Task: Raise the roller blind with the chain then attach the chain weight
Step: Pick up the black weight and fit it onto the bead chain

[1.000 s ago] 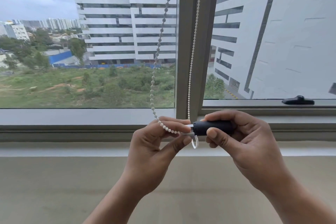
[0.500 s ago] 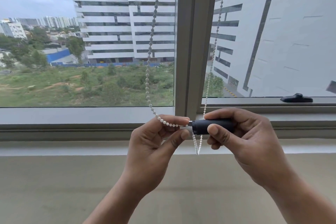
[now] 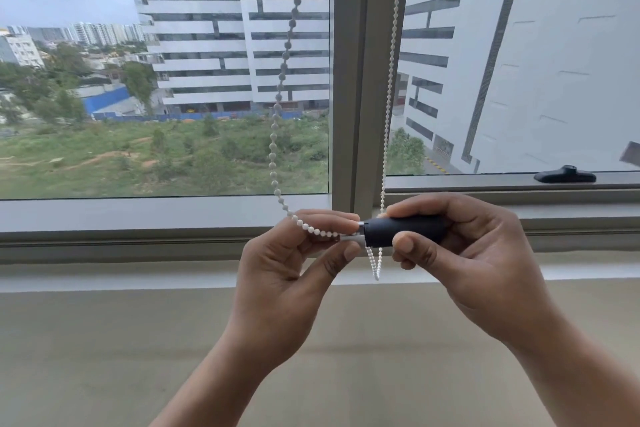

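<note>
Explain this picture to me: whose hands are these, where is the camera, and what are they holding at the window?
There is no machine here. A person wears a wide-angle camera on the head, so you look forward and down at their own two bare hands in front of a window.

The right hand grips a dark weight, held lying sideways, with a small silvery end facing the other hand. The left hand pinches a white chain of beads right at that end. One strand of the chain rises to the upper edge of the picture on the left of the grey frame; another strand rises on its right, and a short loop dangles under the weight.

On the lower frame to the right sits a black handle. Outside are tall white buildings and a green field. The blind itself is out of view.
</note>
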Tool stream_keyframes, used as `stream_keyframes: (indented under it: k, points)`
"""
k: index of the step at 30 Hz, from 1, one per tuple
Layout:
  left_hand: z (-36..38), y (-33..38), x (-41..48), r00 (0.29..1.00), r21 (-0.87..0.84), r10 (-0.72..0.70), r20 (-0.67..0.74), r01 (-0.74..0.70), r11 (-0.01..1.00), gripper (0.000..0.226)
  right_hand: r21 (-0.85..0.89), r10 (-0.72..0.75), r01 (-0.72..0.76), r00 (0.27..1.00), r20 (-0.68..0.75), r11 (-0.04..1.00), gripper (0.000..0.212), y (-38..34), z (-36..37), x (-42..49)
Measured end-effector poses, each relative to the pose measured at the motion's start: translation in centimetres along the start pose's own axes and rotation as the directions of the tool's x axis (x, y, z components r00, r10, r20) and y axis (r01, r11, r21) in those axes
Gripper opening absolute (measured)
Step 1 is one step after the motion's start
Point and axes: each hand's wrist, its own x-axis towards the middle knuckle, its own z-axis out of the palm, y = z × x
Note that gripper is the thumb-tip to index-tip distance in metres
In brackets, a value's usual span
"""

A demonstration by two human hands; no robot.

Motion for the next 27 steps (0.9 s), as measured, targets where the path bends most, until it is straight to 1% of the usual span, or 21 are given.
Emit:
stream_keyframes:
  k: [3, 6, 13, 18, 27]
  points:
    - [0.1, 0.0, -0.1, 1.0, 0.004, -0.004, 0.004, 0.004, 1.0, 0.011, -0.008, -0.014, 0.014, 1.0, 0.013, 1.0, 0.018, 0.1, -0.2, 0.0]
    - [0.1, 0.0, 0.0, 1.0, -0.004, -0.01, -0.014, 0.01, 1.0, 0.01, -0.01, -0.035, 0.035, 0.999, 0.035, 0.999, 0.02, 0.2, -0.2, -0.1]
    - [0.1, -0.1, 0.2, 1.0, -0.035, -0.021, -0.023, 0.02, 0.999, 0.01, -0.031, -0.034, 0.035, 0.999, 0.034, 0.999, 0.031, -0.1, 0.0, -0.2]
    - [0.1, -0.1, 0.1, 1.0, -0.036, -0.012, -0.009, 0.011, 0.999, 0.01, -0.071, -0.029, 0.031, 0.999, 0.033, 0.997, 0.026, -0.4, -0.2, -0.1]
    - [0.1, -0.1, 0.0, 1.0, 0.001, 0.029, 0.002, -0.029, 1.0, 0.01, -0.099, 0.06, -0.06, 0.998, -0.005, 0.993, 0.023, -0.9, 0.1, -0.2]
